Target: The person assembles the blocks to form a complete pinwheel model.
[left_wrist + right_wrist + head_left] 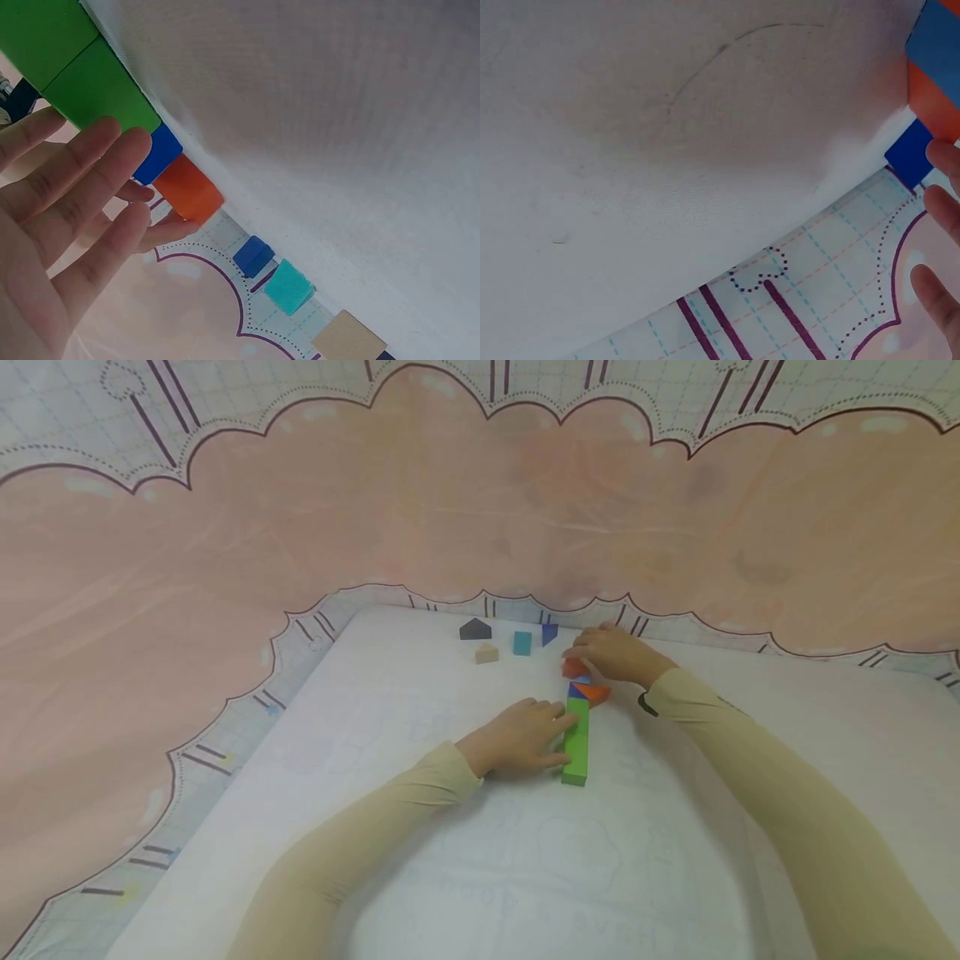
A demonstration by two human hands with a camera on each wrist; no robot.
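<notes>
A row of wooden blocks runs away from me on the white table. At its near end are green blocks point(576, 752), with my left hand point(525, 739) beside them, fingers extended and touching their left side. Beyond the green lie a dark blue triangle point(573, 691) and an orange triangle point(596, 694) jutting right, then a light blue piece point(582, 679). My right hand point(618, 653) holds a red-orange block point(573, 668) at the row's far end, between thumb and fingers. In the left wrist view an orange block point(189, 195) shows past the blue one point(161, 154), fingertips at its lower edge.
Toward the table's back edge sit a blue triangular block point(549, 634), a teal block point(522, 643), a tan block point(487, 653) and a dark roof-shaped block point(476, 629). A pink, scallop-patterned sheet point(480, 510) rises behind the table point(420, 668).
</notes>
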